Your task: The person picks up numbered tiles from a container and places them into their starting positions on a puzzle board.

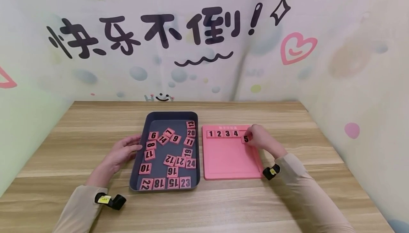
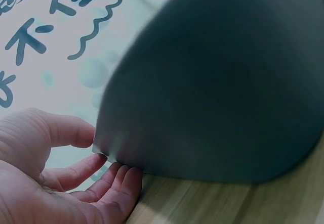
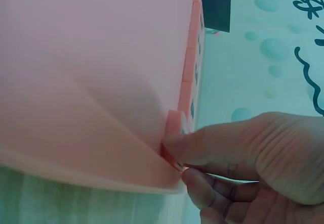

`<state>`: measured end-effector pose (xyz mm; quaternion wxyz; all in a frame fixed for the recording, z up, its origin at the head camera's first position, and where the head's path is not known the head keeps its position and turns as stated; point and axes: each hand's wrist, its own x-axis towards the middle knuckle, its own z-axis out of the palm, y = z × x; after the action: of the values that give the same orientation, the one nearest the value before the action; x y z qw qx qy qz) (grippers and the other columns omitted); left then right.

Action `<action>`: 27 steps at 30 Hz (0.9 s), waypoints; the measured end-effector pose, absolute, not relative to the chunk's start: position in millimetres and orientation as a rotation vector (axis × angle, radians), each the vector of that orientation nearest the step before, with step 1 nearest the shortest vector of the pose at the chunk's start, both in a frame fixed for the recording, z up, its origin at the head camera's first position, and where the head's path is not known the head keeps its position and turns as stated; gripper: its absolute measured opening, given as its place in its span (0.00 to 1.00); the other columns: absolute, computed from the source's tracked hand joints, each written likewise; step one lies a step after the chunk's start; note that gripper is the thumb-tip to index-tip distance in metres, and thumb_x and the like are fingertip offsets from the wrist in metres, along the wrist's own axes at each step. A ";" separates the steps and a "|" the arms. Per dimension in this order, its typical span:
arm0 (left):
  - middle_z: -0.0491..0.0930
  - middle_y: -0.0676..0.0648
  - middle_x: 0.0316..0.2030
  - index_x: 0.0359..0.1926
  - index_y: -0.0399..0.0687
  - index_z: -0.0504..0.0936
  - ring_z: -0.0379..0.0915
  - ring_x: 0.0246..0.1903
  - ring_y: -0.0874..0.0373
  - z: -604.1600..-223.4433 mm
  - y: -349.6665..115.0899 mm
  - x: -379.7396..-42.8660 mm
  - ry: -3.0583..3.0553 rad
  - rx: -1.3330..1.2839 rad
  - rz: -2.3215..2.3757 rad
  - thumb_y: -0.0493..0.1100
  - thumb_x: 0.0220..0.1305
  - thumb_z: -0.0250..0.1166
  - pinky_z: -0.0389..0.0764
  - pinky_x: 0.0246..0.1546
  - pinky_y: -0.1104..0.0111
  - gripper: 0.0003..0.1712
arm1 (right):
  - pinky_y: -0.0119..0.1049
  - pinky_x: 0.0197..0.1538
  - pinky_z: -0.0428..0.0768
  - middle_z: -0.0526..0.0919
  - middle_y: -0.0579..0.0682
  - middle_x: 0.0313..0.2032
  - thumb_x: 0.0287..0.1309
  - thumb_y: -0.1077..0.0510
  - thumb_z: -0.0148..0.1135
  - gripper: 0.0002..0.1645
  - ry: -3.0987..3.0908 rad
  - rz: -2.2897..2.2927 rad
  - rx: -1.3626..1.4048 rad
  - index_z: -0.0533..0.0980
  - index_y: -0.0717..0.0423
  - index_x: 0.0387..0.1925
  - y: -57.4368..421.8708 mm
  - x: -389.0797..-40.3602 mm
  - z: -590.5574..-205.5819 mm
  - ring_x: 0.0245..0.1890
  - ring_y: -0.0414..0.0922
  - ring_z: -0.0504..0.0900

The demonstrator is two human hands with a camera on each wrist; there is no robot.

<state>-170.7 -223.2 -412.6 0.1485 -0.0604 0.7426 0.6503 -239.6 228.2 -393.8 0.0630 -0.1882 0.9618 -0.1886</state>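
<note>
My left hand (image 1: 123,151) is loose, its fingertips touching the left side of the dark blue-grey tray with round corners (image 1: 172,115). Next is the flat, square pink board (image 1: 227,158), with pink tiles 1 to 4 (image 1: 227,133) lined up by its far edge. Near its far right corner is the small square pink tile with a black 5 (image 1: 245,139), and my right hand (image 1: 263,140) pinches it between thumb and finger. I think it's light, hard and maybe slippery, so its thin sides are best to hold.
</note>
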 end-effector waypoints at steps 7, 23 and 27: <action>0.60 0.32 0.63 0.69 0.31 0.53 0.69 0.45 0.65 -412.9 -222.4 -171.2 2.136 -0.166 1.874 0.36 0.66 0.55 0.72 0.45 0.72 0.34 | 0.40 0.35 0.78 0.79 0.57 0.28 0.42 0.72 0.67 0.13 2.934 -0.678 -0.577 0.79 0.71 0.35 230.9 -250.7 -399.6 0.29 0.49 0.76; 0.58 0.31 0.64 0.69 0.30 0.52 0.68 0.45 0.66 -410.9 -221.9 -171.2 2.130 -0.159 1.879 0.36 0.66 0.54 0.72 0.46 0.71 0.34 | 0.42 0.34 0.76 0.77 0.57 0.27 0.43 0.70 0.67 0.16 2.931 -0.659 -0.604 0.75 0.70 0.37 223.6 -263.3 -384.9 0.28 0.49 0.75; 0.58 0.31 0.64 0.68 0.30 0.52 0.69 0.44 0.67 -411.6 -222.7 -170.2 2.131 -0.152 1.885 0.35 0.66 0.54 0.73 0.45 0.72 0.34 | 0.46 0.42 0.77 0.79 0.64 0.36 0.48 0.65 0.67 0.21 2.895 -0.731 -0.636 0.74 0.72 0.44 205.1 -268.2 -369.5 0.36 0.54 0.78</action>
<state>-170.2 -222.7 -411.6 0.1458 -0.0529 0.7399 0.6546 -268.2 205.1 -369.5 0.0445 -0.2081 0.9473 -0.2394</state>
